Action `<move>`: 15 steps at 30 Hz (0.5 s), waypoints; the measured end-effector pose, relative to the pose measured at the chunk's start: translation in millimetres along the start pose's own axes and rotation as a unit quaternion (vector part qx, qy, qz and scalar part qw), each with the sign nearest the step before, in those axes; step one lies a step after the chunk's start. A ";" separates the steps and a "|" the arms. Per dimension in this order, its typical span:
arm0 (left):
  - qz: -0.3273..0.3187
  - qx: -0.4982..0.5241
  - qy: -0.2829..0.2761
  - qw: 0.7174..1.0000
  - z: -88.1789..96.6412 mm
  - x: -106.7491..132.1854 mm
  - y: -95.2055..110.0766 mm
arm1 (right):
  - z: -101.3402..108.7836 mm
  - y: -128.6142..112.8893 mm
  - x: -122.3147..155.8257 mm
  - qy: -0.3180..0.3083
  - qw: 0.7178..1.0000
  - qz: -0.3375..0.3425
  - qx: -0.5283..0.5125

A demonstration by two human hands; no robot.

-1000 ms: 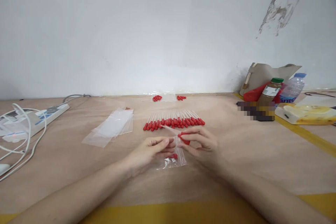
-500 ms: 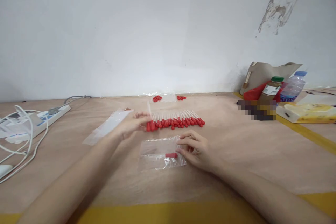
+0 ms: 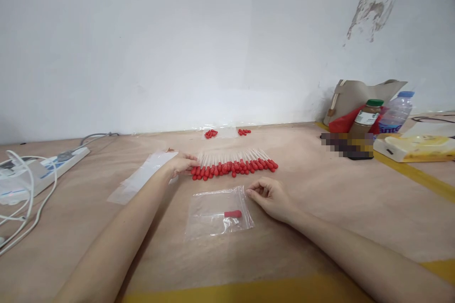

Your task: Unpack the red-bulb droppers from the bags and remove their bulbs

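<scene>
Droppers (image 3: 245, 166) with red rubber bulbs and clear pointed tubes lie side by side in a row, bulbs toward me. At the row's left end is my left hand (image 3: 180, 164). Its fingers are stretched out and apart, with the tips against the endmost bulbs. A clear zip-lock bag (image 3: 208, 226) lies flat in front of the row, with a single red-bulbed dropper (image 3: 232, 214) inside it. My right hand (image 3: 272, 196) rests at the bag's upper right corner, thumb and index finger closed together. Whether the bag's edge is between them I cannot tell.
Flat clear bags (image 3: 142, 174) lie left of the row. Two small groups of red bulbs (image 3: 211, 134) are near the wall. A power strip (image 3: 67, 163) with white cables is at left. Bottles (image 3: 366, 120), a fabric bag (image 3: 359, 92) and a tissue pack (image 3: 415, 147) stand at right.
My left hand has moved left and down, and the droppers at its fingers now lie in the row. My right fingertips have drawn back from over the bag to its edge.
</scene>
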State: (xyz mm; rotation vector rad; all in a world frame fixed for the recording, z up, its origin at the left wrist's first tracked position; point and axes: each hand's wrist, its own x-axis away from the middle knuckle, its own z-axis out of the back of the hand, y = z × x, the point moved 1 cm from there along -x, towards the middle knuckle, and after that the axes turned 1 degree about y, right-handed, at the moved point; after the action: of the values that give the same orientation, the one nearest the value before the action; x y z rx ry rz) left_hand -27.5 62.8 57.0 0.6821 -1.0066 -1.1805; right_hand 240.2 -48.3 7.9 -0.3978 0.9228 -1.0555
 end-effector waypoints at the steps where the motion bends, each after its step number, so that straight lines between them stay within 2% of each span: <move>1: 0.001 0.003 0.002 1.000 -0.5 -0.2 -0.5 | 0.2 -0.2 0.3 -0.005 1.000 0.003 0.000; 9: -0.005 0.004 0.027 1.000 6.3 7.9 2.5 | 1.8 -1.7 1.4 -0.018 0.999 0.037 0.014; 15: 0.016 -0.035 0.039 0.998 11.1 14.5 -0.6 | 2.9 -4.6 1.7 -0.021 0.998 0.059 0.024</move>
State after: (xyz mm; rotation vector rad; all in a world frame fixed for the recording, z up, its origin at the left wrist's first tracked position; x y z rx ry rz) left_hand -37.0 49.4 65.1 0.6507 -0.9032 -1.1474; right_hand 240.3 -52.3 12.0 -0.3207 0.8707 -0.9570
